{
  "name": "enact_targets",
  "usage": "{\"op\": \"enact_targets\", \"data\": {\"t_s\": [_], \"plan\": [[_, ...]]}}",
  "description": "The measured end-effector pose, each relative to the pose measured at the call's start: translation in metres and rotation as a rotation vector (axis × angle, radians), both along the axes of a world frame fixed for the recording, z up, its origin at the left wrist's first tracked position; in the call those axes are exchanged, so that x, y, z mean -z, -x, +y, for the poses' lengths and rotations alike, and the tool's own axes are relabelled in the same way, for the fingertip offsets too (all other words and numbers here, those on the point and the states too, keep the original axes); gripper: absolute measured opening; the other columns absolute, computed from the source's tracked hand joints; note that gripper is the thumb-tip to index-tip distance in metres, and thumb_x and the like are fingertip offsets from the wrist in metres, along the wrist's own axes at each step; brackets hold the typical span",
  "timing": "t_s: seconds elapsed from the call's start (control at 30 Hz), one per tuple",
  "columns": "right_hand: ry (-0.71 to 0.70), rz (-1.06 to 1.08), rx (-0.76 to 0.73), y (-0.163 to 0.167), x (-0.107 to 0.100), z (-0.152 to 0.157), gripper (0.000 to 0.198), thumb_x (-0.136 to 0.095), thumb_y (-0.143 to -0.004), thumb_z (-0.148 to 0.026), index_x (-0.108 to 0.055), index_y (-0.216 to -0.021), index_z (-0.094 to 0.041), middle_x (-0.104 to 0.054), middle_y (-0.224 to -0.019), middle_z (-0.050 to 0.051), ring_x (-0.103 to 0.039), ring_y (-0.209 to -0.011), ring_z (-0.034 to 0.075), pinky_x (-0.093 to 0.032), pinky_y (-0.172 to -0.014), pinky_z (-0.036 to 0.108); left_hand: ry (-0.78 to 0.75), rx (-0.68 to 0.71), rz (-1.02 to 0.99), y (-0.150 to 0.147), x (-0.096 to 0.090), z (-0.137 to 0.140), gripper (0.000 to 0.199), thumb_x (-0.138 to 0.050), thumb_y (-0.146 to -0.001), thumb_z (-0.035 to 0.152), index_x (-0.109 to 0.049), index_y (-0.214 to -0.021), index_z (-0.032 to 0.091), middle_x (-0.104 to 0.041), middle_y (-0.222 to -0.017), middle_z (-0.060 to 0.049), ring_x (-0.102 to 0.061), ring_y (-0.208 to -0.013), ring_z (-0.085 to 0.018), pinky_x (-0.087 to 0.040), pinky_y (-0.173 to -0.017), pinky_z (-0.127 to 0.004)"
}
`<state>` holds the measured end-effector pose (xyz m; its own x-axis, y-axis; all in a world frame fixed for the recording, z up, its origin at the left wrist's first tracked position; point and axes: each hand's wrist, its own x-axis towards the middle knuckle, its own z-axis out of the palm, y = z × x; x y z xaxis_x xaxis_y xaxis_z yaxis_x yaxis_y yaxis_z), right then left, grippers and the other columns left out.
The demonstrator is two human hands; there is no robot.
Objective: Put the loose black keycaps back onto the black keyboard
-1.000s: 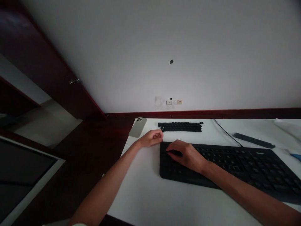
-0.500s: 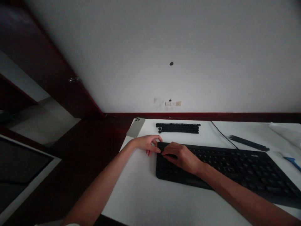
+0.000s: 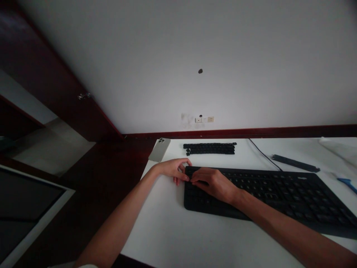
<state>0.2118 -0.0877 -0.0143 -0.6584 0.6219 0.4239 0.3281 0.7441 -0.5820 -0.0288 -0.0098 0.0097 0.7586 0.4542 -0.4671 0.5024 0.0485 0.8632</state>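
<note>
**A keyboard [image 3: 275,186] with the right hand [image 3: 212,182] and left hand [image 3: 177,169] at its left end**

We face a pale grey wall [image 3: 195,41], with a dark red door [image 3: 50,74] to the left. Before us is a white desk [image 3: 156,230]. The keyboard, black and wide, lies flat on it, stretching toward the right edge of the view.

The right arm [image 3: 279,223] comes in from the lower right and slants up and leftward over the keyboard. The left arm [image 3: 125,212] rises from the bottom, angled up to the right across the desk's left side, its wrist bent toward the keyboard.

The right hand is palm down over the keyboard's upper left part, thumb and fingers drawn close in a pinch; we cannot tell whether anything lies between the tips. The left hand is half spread at the upper left corner, index finger arched, thumb pointing toward the right fingertips, a gap between finger and thumb. We cannot tell whether it touches the keyboard.

Farther back we find a white sheet [image 3: 341,149] at far right, black keys [image 3: 209,149] lined up in rows behind the hands, a dark strip [image 3: 295,163] lying slantwise behind the keyboard, a phone [image 3: 159,150] at the desk's far left corner, and part of a blue tool [image 3: 347,183] at right.
</note>
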Motion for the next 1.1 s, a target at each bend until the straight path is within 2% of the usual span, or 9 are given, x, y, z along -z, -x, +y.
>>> {"op": "enact_targets", "data": {"t_s": [0.3,0.63,1.1], "plan": [[-0.003,0.012,0.004,0.001,-0.006,0.0002,0.012,-0.063,-0.095,-0.017,-0.073,-0.099,-0.021,-0.074,-0.095,0.004,-0.068,-0.089,0.019,-0.053,-0.083,0.032,-0.009,-0.016,-0.004,0.0007,0.0038,-0.0014,0.069,-0.082,-0.074,0.055,-0.042,-0.121,0.024,-0.066,-0.076,0.004,-0.069,-0.054,-0.016,-0.052,-0.049,-0.022],[-0.004,0.011,0.004,-0.0002,-0.0049,-0.0007,0.013,-0.062,-0.096,-0.018,-0.074,-0.099,-0.021,-0.074,-0.098,0.005,-0.069,-0.092,0.018,-0.054,-0.085,0.031,-0.013,-0.011,-0.019,0.0004,-0.0008,-0.0031,0.066,-0.081,-0.076,0.051,-0.043,-0.123,0.023,-0.064,-0.078,0.004,-0.069,-0.055,-0.015,-0.05,-0.051,-0.021],[-0.036,-0.031,0.028,0.0004,-0.0061,-0.0019,0.016,-0.06,-0.097,-0.019,-0.074,-0.104,-0.021,-0.073,-0.1,0.007,-0.068,-0.093,0.02,-0.054,-0.085,0.033,-0.066,-0.013,0.02,-0.0022,-0.0028,-0.0061,0.069,-0.08,-0.075,0.057,-0.044,-0.124,0.024,-0.062,-0.076,0.005,-0.068,-0.054,-0.015,-0.05,-0.049,-0.022]]}}
